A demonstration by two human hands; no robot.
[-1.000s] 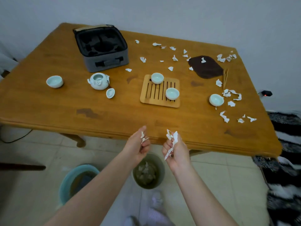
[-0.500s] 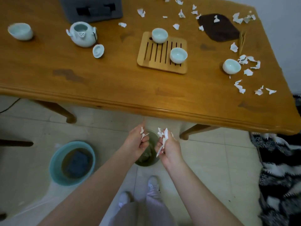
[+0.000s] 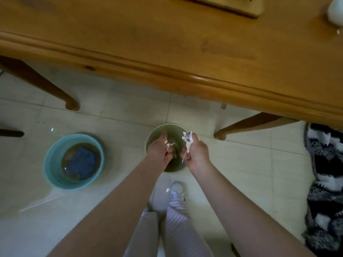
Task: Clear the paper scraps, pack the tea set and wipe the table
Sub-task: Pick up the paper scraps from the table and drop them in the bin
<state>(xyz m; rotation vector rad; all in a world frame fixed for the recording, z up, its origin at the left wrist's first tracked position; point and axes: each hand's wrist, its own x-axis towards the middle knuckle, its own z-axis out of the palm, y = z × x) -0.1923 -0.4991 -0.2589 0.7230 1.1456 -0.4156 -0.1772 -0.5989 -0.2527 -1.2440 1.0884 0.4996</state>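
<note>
Your head has dropped within the last second: the scattered table top and tea set have slid out of frame, and now only the table point(image 3: 185, 43) edge, a corner of the bamboo tea tray point(image 3: 241, 10) and one white cup point(image 3: 335, 10) show at the top. Both hands have come down from table-edge level and sit right over the green waste bin point(image 3: 157, 132) on the floor. Your left hand point(image 3: 159, 148) is curled, pinching a few paper scraps point(image 3: 168, 144) at the fingertips; your right hand point(image 3: 197, 152) is closed around a bigger bunch of scraps point(image 3: 187, 139). Nothing has been let go yet. Judging by this, you are about to drop them. The teal basin point(image 3: 73, 161) with a blue cloth point(image 3: 81, 162) soaking waits just left for wiping.
</note>
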